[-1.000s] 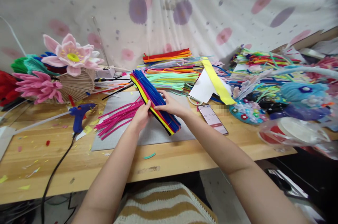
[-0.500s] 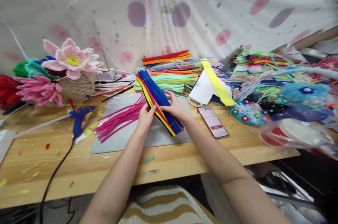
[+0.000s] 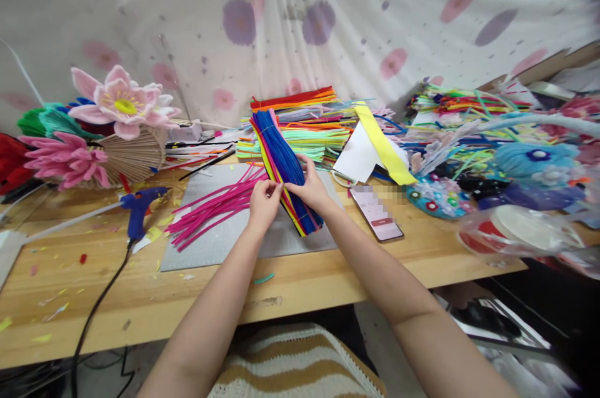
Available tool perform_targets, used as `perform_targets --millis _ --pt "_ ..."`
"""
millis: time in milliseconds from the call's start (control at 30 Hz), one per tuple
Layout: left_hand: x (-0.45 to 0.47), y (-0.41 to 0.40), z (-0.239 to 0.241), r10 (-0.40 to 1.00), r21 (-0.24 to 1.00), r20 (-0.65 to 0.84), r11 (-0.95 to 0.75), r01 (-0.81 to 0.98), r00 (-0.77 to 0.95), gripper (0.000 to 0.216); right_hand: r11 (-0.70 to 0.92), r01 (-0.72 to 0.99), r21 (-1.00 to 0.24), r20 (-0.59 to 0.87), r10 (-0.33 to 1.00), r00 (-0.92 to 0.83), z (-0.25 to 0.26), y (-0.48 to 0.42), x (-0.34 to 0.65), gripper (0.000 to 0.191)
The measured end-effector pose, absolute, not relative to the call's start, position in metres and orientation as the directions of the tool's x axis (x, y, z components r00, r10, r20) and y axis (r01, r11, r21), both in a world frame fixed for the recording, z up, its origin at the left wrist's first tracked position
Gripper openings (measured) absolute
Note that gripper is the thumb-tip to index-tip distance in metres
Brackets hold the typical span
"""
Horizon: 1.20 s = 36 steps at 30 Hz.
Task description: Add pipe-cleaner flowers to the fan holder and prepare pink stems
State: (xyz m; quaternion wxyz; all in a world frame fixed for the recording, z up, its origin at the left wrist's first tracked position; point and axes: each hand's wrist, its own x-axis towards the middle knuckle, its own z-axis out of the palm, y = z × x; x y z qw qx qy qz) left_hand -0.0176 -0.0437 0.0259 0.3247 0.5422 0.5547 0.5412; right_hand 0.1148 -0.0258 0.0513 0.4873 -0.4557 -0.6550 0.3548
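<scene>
A bundle of pipe cleaners (image 3: 285,160), mostly blue with yellow, red, pink and black ones along its left side, is tilted over the grey cutting mat (image 3: 206,254). Thin ties circle it near both ends. My right hand (image 3: 312,189) is closed around its right side, thumb across the front. My left hand (image 3: 265,201) is pinched shut at the bundle's left edge; what lies between its fingertips is too small to make out. Loose magenta pipe cleaners (image 3: 210,207) lie spread on the mat, left of my left hand.
A blue glue gun (image 3: 138,210) with a black cord lies left. Pink fuzzy flowers (image 3: 124,104) stand behind it. More pipe cleaner bundles (image 3: 300,142) are stacked at the back. A phone (image 3: 377,213), white paper with a yellow strip (image 3: 384,145) and a plastic-wrapped cup (image 3: 515,232) sit right.
The bundle has turned a little more upright in my right hand. My left hand has shifted from gripping its left edge to a fingertip pinch there. The view has shifted slightly.
</scene>
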Motion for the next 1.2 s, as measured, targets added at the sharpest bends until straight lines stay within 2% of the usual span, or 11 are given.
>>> perform_targets --millis 67,167,300,500,633,767,833,900,1000,1133,1200 --pt "-0.017 -0.041 0.025 0.969 0.976 0.166 -0.134 0.173 -0.185 0.015 0.328 0.271 -0.905 0.313 0.945 -0.100 0.050 -0.024 0.118 0.070" --pt "-0.017 -0.040 0.031 0.988 0.997 0.040 -0.048 -0.052 -0.152 0.020 0.343 0.327 -0.881 0.337 0.938 -0.075 0.046 -0.020 0.124 0.070" --pt "-0.019 -0.043 0.046 0.995 0.947 -0.086 0.067 -0.315 -0.047 0.030 0.378 0.396 -0.837 0.394 0.918 -0.045 0.041 -0.017 0.130 0.066" --pt "-0.026 -0.041 0.053 0.988 0.955 -0.114 0.079 -0.287 -0.108 0.027 0.370 0.402 -0.838 0.388 0.921 -0.038 0.041 -0.014 0.135 0.065" --pt "-0.026 -0.040 0.052 0.982 0.977 -0.038 -0.003 -0.214 -0.186 0.017 0.365 0.400 -0.841 0.383 0.923 -0.036 0.044 -0.014 0.137 0.066" --pt "-0.030 -0.038 0.062 0.973 0.959 -0.066 0.000 -0.283 -0.222 0.014 0.341 0.403 -0.850 0.360 0.933 -0.030 0.044 -0.014 0.140 0.067" --pt "-0.038 -0.038 0.072 0.980 0.919 -0.135 0.070 -0.388 -0.143 0.014 0.325 0.398 -0.858 0.345 0.938 -0.022 0.043 -0.014 0.142 0.067" --pt "-0.050 -0.039 0.083 0.979 0.865 -0.195 0.199 -0.460 0.056 0.016 0.307 0.384 -0.870 0.321 0.947 -0.030 0.042 -0.013 0.146 0.068" --pt "-0.074 -0.047 0.095 0.917 0.872 -0.249 0.352 -0.339 0.313 0.024 0.275 0.395 -0.876 0.293 0.956 -0.017 0.041 -0.010 0.154 0.072" --pt "-0.116 -0.062 0.096 0.908 0.960 -0.247 0.276 -0.039 0.337 0.025 0.210 0.419 -0.883 0.269 0.959 0.087 0.042 -0.005 0.164 0.075" --pt "-0.140 -0.067 0.089 0.912 0.957 -0.273 0.226 0.182 0.307 0.025 0.198 0.402 -0.894 0.274 0.951 0.141 0.042 -0.003 0.169 0.073"
